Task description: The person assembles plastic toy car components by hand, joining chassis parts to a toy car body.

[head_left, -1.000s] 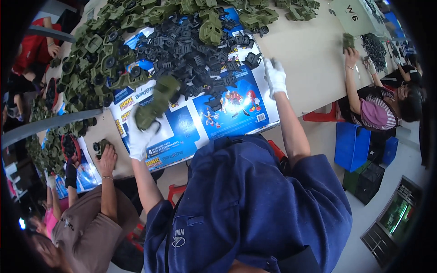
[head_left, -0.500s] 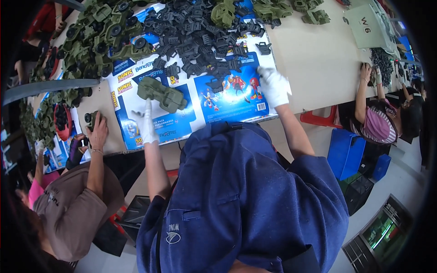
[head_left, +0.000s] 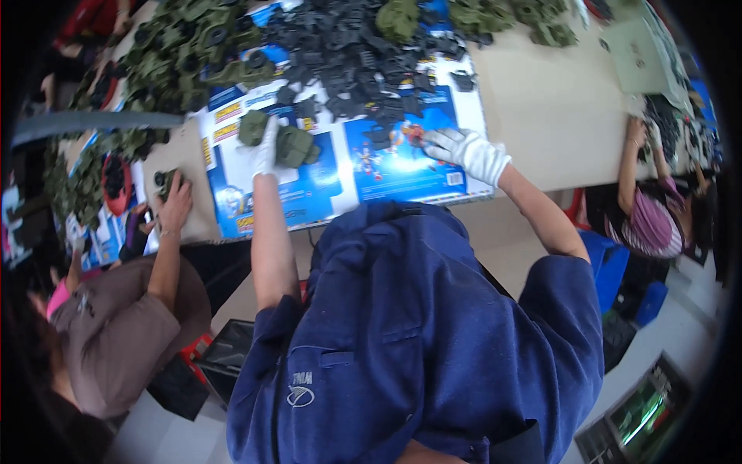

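An olive-green toy vehicle body (head_left: 297, 147) is at the left of a blue and white printed sheet (head_left: 332, 185). My left hand (head_left: 265, 151), in a white glove, crosses its middle with the fingers closed around it; the thumb is hidden. Over the right part of the sheet, my right hand (head_left: 475, 155), also in a white glove, points leftward with its fingers apart and nothing visible in them. Beyond its fingertips lies a loose black plastic part (head_left: 379, 138), at the near side of a large heap of black plastic parts (head_left: 340, 58).
Green toy vehicles with black wheels (head_left: 197, 39) are piled at the far left. More green bodies (head_left: 545, 22) lie far right. A grey curved bar (head_left: 100, 122) juts in from the left. A co-worker's hand (head_left: 176, 197) on my left holds a green toy vehicle. Another person (head_left: 653, 216) sits at right.
My left hand has moved forward from beside the green vehicle body onto its middle. My right hand has turned leftward and its fingers have spread. The whole view has shifted slightly.
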The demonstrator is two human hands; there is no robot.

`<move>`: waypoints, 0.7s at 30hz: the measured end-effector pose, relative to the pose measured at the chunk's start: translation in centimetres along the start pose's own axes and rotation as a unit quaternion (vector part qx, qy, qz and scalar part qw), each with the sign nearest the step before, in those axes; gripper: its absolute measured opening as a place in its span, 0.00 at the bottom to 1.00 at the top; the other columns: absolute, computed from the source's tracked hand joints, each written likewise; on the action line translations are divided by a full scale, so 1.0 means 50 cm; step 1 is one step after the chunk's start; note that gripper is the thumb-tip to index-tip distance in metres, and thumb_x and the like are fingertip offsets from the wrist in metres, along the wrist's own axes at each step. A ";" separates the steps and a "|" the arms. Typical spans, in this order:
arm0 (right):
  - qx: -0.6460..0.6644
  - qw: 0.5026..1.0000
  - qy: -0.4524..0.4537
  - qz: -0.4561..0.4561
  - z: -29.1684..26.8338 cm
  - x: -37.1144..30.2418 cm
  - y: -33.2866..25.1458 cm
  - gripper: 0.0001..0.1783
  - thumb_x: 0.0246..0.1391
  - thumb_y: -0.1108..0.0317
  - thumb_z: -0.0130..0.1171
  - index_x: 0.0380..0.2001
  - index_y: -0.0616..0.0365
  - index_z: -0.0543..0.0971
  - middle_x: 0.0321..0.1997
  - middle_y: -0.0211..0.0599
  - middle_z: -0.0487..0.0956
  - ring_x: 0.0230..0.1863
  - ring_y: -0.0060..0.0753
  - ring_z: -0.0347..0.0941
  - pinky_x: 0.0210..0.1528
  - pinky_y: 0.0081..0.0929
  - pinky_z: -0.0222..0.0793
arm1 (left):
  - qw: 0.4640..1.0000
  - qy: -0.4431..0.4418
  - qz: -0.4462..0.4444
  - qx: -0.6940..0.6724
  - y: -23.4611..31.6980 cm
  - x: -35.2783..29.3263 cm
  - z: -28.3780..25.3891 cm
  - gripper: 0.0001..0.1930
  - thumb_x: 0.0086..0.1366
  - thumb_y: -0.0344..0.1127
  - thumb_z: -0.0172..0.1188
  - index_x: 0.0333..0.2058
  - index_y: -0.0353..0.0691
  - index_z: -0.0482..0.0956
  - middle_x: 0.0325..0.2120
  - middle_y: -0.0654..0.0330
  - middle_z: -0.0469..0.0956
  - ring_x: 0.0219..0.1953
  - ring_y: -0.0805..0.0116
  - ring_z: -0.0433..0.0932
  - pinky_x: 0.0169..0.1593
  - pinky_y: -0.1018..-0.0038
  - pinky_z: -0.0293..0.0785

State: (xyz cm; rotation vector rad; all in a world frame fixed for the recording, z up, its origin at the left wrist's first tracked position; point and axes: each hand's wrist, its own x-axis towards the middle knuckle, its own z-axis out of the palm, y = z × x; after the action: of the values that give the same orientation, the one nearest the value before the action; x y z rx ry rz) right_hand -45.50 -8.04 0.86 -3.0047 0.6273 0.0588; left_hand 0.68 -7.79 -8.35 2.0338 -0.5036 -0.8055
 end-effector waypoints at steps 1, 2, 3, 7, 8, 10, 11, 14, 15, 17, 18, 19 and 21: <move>0.007 1.000 -0.029 0.002 -0.003 0.000 -0.001 0.20 0.57 0.68 0.48 0.53 0.48 0.72 0.59 0.35 0.73 0.53 0.38 0.75 0.49 0.33 0.75 | 0.990 0.091 0.036 0.099 -0.015 0.012 0.010 0.58 0.44 0.54 0.79 0.65 0.30 0.54 0.55 0.52 0.72 0.60 0.61 0.69 0.66 0.68 0.61; 0.050 0.998 -0.024 0.018 0.004 -0.005 0.002 0.20 0.57 0.68 0.48 0.53 0.48 0.73 0.56 0.37 0.75 0.50 0.39 0.76 0.47 0.33 0.75 | 0.996 0.043 0.043 0.061 -0.019 0.011 0.012 0.54 0.44 0.51 0.79 0.63 0.31 0.58 0.55 0.53 0.73 0.59 0.61 0.69 0.65 0.68 0.62; 0.092 0.995 -0.021 0.033 0.008 -0.009 0.006 0.19 0.56 0.68 0.49 0.53 0.48 0.73 0.53 0.38 0.77 0.47 0.41 0.78 0.46 0.33 0.76 | 0.998 -0.006 0.051 0.021 -0.022 0.010 0.008 0.51 0.43 0.48 0.80 0.62 0.32 0.62 0.54 0.53 0.74 0.58 0.61 0.70 0.64 0.68 0.63; 0.165 0.973 -0.080 0.139 0.030 -0.045 0.010 0.26 0.50 0.74 0.59 0.56 0.56 0.71 0.48 0.46 0.78 0.44 0.47 0.78 0.47 0.35 0.76 | 0.988 -0.137 0.048 -0.054 0.025 -0.097 -0.014 0.39 0.51 0.26 0.71 0.62 0.42 0.65 0.52 0.58 0.76 0.52 0.65 0.76 0.56 0.68 0.74; 0.231 0.950 -0.023 0.206 0.034 -0.052 0.003 0.30 0.49 0.75 0.61 0.58 0.58 0.69 0.49 0.48 0.78 0.45 0.47 0.78 0.49 0.35 0.75 | 0.977 -0.192 0.008 -0.096 0.068 -0.146 -0.027 0.37 0.53 0.25 0.70 0.62 0.42 0.65 0.50 0.59 0.77 0.51 0.66 0.77 0.54 0.68 0.75; 0.378 0.870 0.085 0.306 0.000 -0.037 -0.021 0.36 0.53 0.71 0.62 0.65 0.62 0.63 0.51 0.53 0.77 0.47 0.46 0.78 0.53 0.32 0.72 | 0.957 -0.251 -0.039 -0.141 0.159 -0.243 -0.066 0.35 0.55 0.24 0.69 0.62 0.42 0.65 0.49 0.59 0.78 0.49 0.68 0.78 0.53 0.69 0.76; 0.370 0.859 0.100 0.340 -0.039 -0.008 -0.038 0.34 0.56 0.68 0.60 0.65 0.63 0.63 0.53 0.51 0.77 0.53 0.40 0.76 0.57 0.29 0.69 | 0.938 -0.311 -0.049 -0.147 0.190 -0.278 -0.081 0.35 0.57 0.24 0.67 0.62 0.41 0.65 0.48 0.60 0.78 0.49 0.69 0.78 0.51 0.70 0.77; 0.741 0.589 0.115 0.301 -0.139 0.075 -0.074 0.30 0.62 0.67 0.55 0.65 0.65 0.63 0.60 0.46 0.74 0.60 0.33 0.70 0.62 0.28 0.64 | 0.872 -0.463 -0.040 -0.153 0.253 -0.348 -0.095 0.34 0.60 0.24 0.66 0.64 0.37 0.63 0.50 0.60 0.78 0.50 0.71 0.77 0.53 0.73 0.75; 0.858 0.450 0.135 0.208 -0.132 0.092 -0.077 0.30 0.64 0.67 0.54 0.65 0.66 0.63 0.62 0.44 0.73 0.62 0.32 0.68 0.63 0.28 0.62 | 0.856 -0.496 -0.042 -0.142 0.270 -0.363 -0.097 0.34 0.60 0.24 0.66 0.64 0.35 0.63 0.51 0.59 0.77 0.50 0.72 0.77 0.54 0.74 0.74; 0.883 0.400 0.201 0.139 -0.130 0.128 -0.096 0.29 0.65 0.65 0.53 0.65 0.68 0.63 0.63 0.42 0.72 0.61 0.32 0.69 0.62 0.28 0.63 | 0.836 -0.526 -0.055 -0.147 0.307 -0.394 -0.085 0.34 0.59 0.26 0.67 0.64 0.33 0.63 0.51 0.59 0.78 0.50 0.73 0.77 0.56 0.75 0.72; 0.866 0.422 0.188 0.190 -0.156 0.137 -0.107 0.30 0.64 0.64 0.56 0.64 0.68 0.64 0.63 0.41 0.72 0.61 0.31 0.68 0.62 0.27 0.63 | 0.828 -0.545 -0.049 -0.121 0.315 -0.403 -0.084 0.35 0.59 0.28 0.68 0.64 0.33 0.63 0.51 0.58 0.78 0.50 0.73 0.77 0.55 0.75 0.72; 0.866 0.423 0.185 0.191 -0.149 0.136 -0.104 0.30 0.64 0.64 0.56 0.64 0.68 0.64 0.63 0.41 0.72 0.61 0.31 0.68 0.62 0.27 0.63 | 0.820 -0.563 -0.044 -0.094 0.317 -0.410 -0.080 0.36 0.59 0.30 0.69 0.64 0.33 0.62 0.51 0.58 0.78 0.50 0.73 0.77 0.55 0.75 0.72; 0.883 0.414 0.159 0.155 -0.134 0.136 -0.094 0.30 0.63 0.64 0.57 0.64 0.67 0.65 0.64 0.41 0.71 0.63 0.31 0.67 0.64 0.28 0.62 | 0.820 -0.564 -0.042 -0.089 0.315 -0.421 -0.067 0.38 0.58 0.33 0.70 0.64 0.34 0.63 0.50 0.58 0.78 0.49 0.72 0.77 0.55 0.75 0.72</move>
State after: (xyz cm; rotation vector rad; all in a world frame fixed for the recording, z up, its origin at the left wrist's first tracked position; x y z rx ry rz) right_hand -37.23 -6.96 7.45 -0.7282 0.5454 -0.6802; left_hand -12.69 -1.56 13.69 1.2116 -0.9214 -2.0224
